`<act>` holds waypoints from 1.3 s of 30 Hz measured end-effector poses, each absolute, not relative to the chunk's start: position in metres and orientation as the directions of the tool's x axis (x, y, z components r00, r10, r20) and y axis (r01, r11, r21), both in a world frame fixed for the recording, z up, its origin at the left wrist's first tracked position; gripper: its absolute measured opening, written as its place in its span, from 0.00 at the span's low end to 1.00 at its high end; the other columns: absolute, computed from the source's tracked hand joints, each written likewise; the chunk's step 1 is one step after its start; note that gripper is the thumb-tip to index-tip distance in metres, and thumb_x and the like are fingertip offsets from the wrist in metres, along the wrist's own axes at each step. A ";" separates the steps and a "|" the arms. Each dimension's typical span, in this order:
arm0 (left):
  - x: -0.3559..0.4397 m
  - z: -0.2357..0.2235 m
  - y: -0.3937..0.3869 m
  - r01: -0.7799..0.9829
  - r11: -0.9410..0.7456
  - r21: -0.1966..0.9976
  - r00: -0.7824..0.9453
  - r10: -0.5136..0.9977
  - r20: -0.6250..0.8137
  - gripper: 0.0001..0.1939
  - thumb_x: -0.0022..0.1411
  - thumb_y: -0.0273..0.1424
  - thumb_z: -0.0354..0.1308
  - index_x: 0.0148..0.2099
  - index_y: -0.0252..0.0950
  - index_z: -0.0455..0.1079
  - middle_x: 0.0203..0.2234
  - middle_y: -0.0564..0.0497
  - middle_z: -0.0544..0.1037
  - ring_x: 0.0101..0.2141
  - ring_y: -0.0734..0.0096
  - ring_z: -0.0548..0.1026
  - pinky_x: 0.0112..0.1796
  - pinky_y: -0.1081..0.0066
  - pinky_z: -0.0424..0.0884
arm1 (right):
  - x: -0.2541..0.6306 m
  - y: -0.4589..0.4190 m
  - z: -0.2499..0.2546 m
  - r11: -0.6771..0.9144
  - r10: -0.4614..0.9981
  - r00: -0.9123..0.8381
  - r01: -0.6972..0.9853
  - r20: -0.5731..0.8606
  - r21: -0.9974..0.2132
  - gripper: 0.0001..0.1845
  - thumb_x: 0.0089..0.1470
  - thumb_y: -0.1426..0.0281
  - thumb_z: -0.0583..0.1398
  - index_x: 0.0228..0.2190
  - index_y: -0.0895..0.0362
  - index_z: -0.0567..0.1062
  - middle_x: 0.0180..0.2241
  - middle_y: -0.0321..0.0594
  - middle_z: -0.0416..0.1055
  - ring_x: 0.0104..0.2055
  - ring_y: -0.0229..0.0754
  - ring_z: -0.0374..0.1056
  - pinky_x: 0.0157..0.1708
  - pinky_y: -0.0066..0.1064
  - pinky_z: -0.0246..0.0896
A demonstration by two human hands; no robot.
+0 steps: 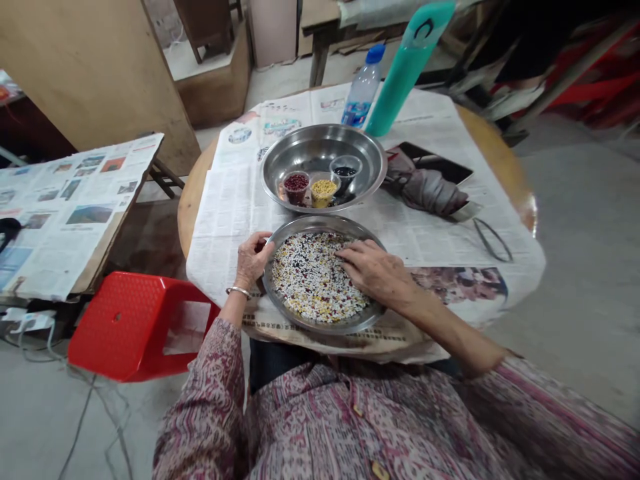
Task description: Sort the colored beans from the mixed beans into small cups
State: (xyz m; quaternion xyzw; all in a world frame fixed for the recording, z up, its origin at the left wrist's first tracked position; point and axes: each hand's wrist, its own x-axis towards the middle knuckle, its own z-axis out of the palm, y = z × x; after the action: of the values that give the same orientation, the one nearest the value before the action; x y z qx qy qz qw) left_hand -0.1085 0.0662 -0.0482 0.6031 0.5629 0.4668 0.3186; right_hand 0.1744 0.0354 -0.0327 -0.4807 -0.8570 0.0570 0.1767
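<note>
A round steel plate (pixel 283 308) lies at the table's front edge, spread with mixed white, yellow, dark red and black beans or grains (pixel 315 277). My left hand (pixel 253 257) grips its left rim, thumb and fingers closed on the edge. Over the right part of the plate, my right hand (pixel 375 270) has bent fingers close together with their tips down in the mix; anything between them is hidden. Just behind sits a wide steel basin (pixel 305 150) with three clear cups inside: dark red beans (pixel 296 187), yellow ones (pixel 324 191) and black ones (pixel 345 175).
Newspaper (pixel 225 200) covers the round table. A water bottle (pixel 363 90) and a tall teal bottle (pixel 407 73) stand behind the basin. On the right lie a folded grey umbrella (pixel 430 190) and a dark flat object (pixel 440 163). A red stool (pixel 125 320) is at left.
</note>
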 end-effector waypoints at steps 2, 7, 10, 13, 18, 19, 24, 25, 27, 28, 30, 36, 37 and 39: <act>-0.108 -0.048 0.066 0.378 -0.166 0.911 -0.072 0.976 0.208 0.09 0.58 0.29 0.61 0.42 0.35 0.76 0.23 0.58 0.70 0.24 0.79 0.66 0.29 0.77 0.63 | 0.165 0.045 -0.033 0.507 0.858 -0.446 0.815 0.254 -0.281 0.15 0.64 0.67 0.54 0.47 0.56 0.77 0.46 0.48 0.76 0.49 0.52 0.67 0.49 0.43 0.67; -0.108 -0.046 0.064 0.395 -0.170 0.903 -0.065 0.975 0.213 0.09 0.59 0.29 0.60 0.43 0.35 0.76 0.23 0.58 0.70 0.25 0.78 0.67 0.30 0.77 0.64 | 0.118 0.041 -0.027 0.562 0.827 -0.507 0.751 0.242 -0.346 0.25 0.61 0.58 0.59 0.55 0.58 0.71 0.52 0.52 0.70 0.54 0.55 0.64 0.52 0.48 0.66; -0.107 -0.044 0.063 0.418 -0.173 0.892 -0.064 0.974 0.219 0.09 0.59 0.29 0.59 0.43 0.35 0.76 0.23 0.58 0.71 0.25 0.77 0.68 0.31 0.76 0.65 | 0.092 0.033 -0.022 0.656 0.753 -0.607 0.666 0.254 -0.356 0.26 0.58 0.61 0.63 0.56 0.56 0.69 0.55 0.52 0.67 0.56 0.55 0.62 0.53 0.49 0.65; -0.108 -0.044 0.063 0.428 -0.178 0.886 -0.061 0.973 0.225 0.09 0.60 0.28 0.59 0.43 0.35 0.76 0.23 0.57 0.71 0.26 0.77 0.68 0.31 0.76 0.65 | 0.079 0.031 -0.018 0.740 0.657 -0.725 0.570 0.206 -0.356 0.14 0.57 0.71 0.60 0.47 0.57 0.74 0.49 0.49 0.70 0.52 0.51 0.64 0.52 0.45 0.66; -0.106 -0.047 0.064 0.418 -0.174 0.892 -0.064 0.973 0.220 0.09 0.60 0.28 0.60 0.43 0.36 0.76 0.23 0.57 0.71 0.25 0.77 0.67 0.29 0.76 0.65 | 0.109 0.039 -0.020 0.688 0.713 -0.692 0.660 0.112 -0.302 0.13 0.57 0.80 0.53 0.35 0.57 0.76 0.38 0.46 0.72 0.40 0.44 0.68 0.39 0.34 0.66; -0.106 -0.048 0.064 0.415 -0.176 0.892 -0.060 0.974 0.220 0.08 0.60 0.28 0.60 0.43 0.36 0.76 0.23 0.57 0.71 0.24 0.77 0.67 0.29 0.76 0.64 | 0.121 0.042 -0.021 0.663 0.739 -0.664 0.688 0.113 -0.296 0.13 0.57 0.79 0.52 0.35 0.57 0.76 0.37 0.46 0.73 0.40 0.44 0.68 0.39 0.34 0.65; -0.104 -0.050 0.064 0.408 -0.202 0.890 -0.052 0.969 0.243 0.08 0.60 0.27 0.60 0.43 0.37 0.76 0.22 0.57 0.70 0.24 0.76 0.66 0.28 0.75 0.63 | 0.162 0.062 -0.023 0.509 0.861 -0.461 0.800 0.216 -0.318 0.18 0.59 0.75 0.52 0.46 0.57 0.77 0.44 0.46 0.74 0.43 0.46 0.70 0.44 0.38 0.66; -0.104 -0.050 0.064 0.407 -0.206 0.890 -0.049 0.968 0.247 0.08 0.60 0.26 0.60 0.43 0.37 0.76 0.22 0.58 0.70 0.24 0.76 0.65 0.28 0.75 0.63 | 0.162 0.064 -0.023 0.485 0.873 -0.432 0.823 0.227 -0.297 0.19 0.60 0.74 0.52 0.49 0.57 0.76 0.45 0.47 0.74 0.45 0.48 0.70 0.45 0.39 0.66; -0.104 -0.050 0.065 0.402 -0.218 0.889 -0.044 0.965 0.257 0.08 0.60 0.26 0.60 0.42 0.37 0.76 0.22 0.58 0.69 0.24 0.77 0.65 0.28 0.75 0.63 | 0.155 0.065 -0.025 0.465 0.880 -0.413 0.850 0.237 -0.246 0.19 0.62 0.69 0.53 0.51 0.56 0.75 0.46 0.48 0.74 0.48 0.51 0.68 0.46 0.41 0.66; -0.104 -0.050 0.065 0.400 -0.224 0.889 -0.044 0.964 0.263 0.08 0.60 0.26 0.60 0.42 0.37 0.76 0.22 0.58 0.69 0.24 0.77 0.65 0.28 0.75 0.63 | 0.149 0.064 -0.026 0.473 0.875 -0.424 0.851 0.234 -0.229 0.18 0.63 0.66 0.54 0.51 0.56 0.75 0.46 0.48 0.73 0.49 0.52 0.67 0.46 0.42 0.66; -0.104 -0.050 0.065 0.396 -0.229 0.889 -0.049 0.962 0.270 0.07 0.60 0.27 0.60 0.42 0.37 0.76 0.22 0.58 0.69 0.24 0.77 0.65 0.28 0.74 0.63 | 0.139 0.060 -0.026 0.512 0.857 -0.474 0.826 0.202 -0.238 0.16 0.63 0.65 0.55 0.48 0.55 0.76 0.45 0.48 0.73 0.47 0.51 0.67 0.44 0.41 0.67; -0.104 -0.051 0.066 0.387 -0.230 0.893 -0.066 0.959 0.276 0.07 0.59 0.26 0.61 0.41 0.37 0.76 0.22 0.58 0.70 0.23 0.77 0.66 0.28 0.74 0.63 | 0.150 0.027 -0.009 0.648 0.696 -0.718 0.619 0.016 -0.443 0.11 0.61 0.73 0.55 0.41 0.55 0.77 0.40 0.44 0.74 0.41 0.44 0.71 0.44 0.36 0.67; -0.104 -0.051 0.067 0.383 -0.234 0.894 -0.066 0.958 0.279 0.07 0.59 0.26 0.61 0.41 0.37 0.76 0.21 0.58 0.70 0.23 0.77 0.65 0.28 0.74 0.63 | 0.155 0.019 -0.006 0.660 0.674 -0.738 0.588 0.024 -0.468 0.12 0.62 0.73 0.55 0.42 0.55 0.77 0.41 0.44 0.74 0.43 0.43 0.71 0.44 0.36 0.67; -0.104 -0.051 0.067 0.374 -0.239 0.896 -0.065 0.957 0.283 0.07 0.59 0.26 0.61 0.40 0.38 0.76 0.21 0.58 0.69 0.22 0.77 0.65 0.28 0.73 0.63 | 0.162 0.005 0.000 0.684 0.641 -0.765 0.537 0.056 -0.494 0.12 0.63 0.72 0.55 0.44 0.54 0.77 0.43 0.44 0.74 0.44 0.43 0.71 0.45 0.35 0.68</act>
State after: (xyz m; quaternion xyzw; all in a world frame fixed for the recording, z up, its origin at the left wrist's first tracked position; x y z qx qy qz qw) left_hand -0.1041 0.0667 -0.0512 0.6156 0.5404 0.4906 0.2971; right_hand 0.1621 0.0045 -0.0001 -0.3237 -0.9106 0.2310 0.1126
